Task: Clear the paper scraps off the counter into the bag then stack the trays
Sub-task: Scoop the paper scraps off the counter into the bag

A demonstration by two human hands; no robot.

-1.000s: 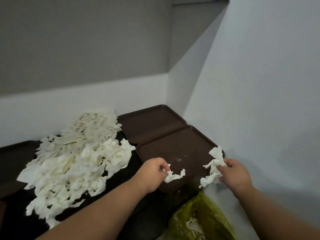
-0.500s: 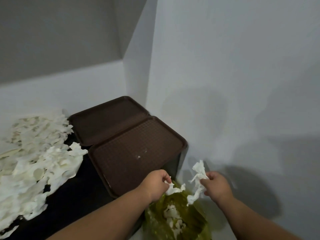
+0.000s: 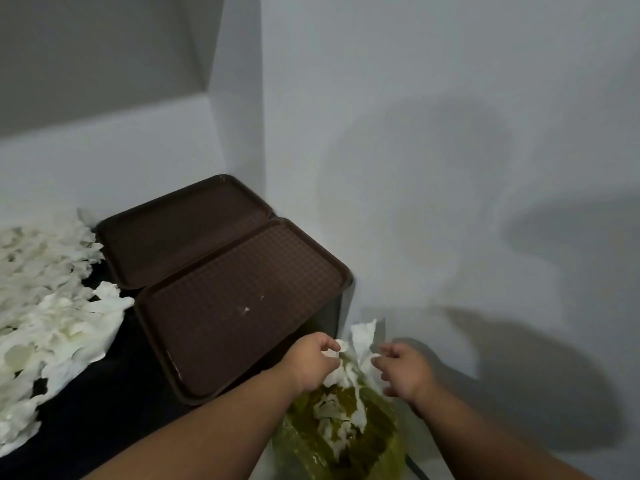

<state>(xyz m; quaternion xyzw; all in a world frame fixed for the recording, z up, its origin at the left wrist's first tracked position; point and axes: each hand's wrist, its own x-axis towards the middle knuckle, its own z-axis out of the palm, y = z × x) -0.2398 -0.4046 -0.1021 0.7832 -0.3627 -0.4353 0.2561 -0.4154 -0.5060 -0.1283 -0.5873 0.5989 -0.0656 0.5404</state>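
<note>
Head view: left hand (image 3: pixel 313 362) pinches scraps (image 3: pixel 349 372) hiding the bag (image 3: pixel 377 441) mouth; right hand (image 3: pixel 403 370) released.

left hand (image 3: pixel 313 362) bare | right hand (image 3: pixel 403 370) bare | 2 forearms unsleeved

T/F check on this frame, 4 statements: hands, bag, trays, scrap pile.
1. Both hands, left hand and right hand, are above the green bag. True.
2. The bag is empty. False: white scraps lie inside.
3. The near tray is stacked on the far tray. False: they lie side by side.
4. A scrap pile remains on the counter. True.
</note>
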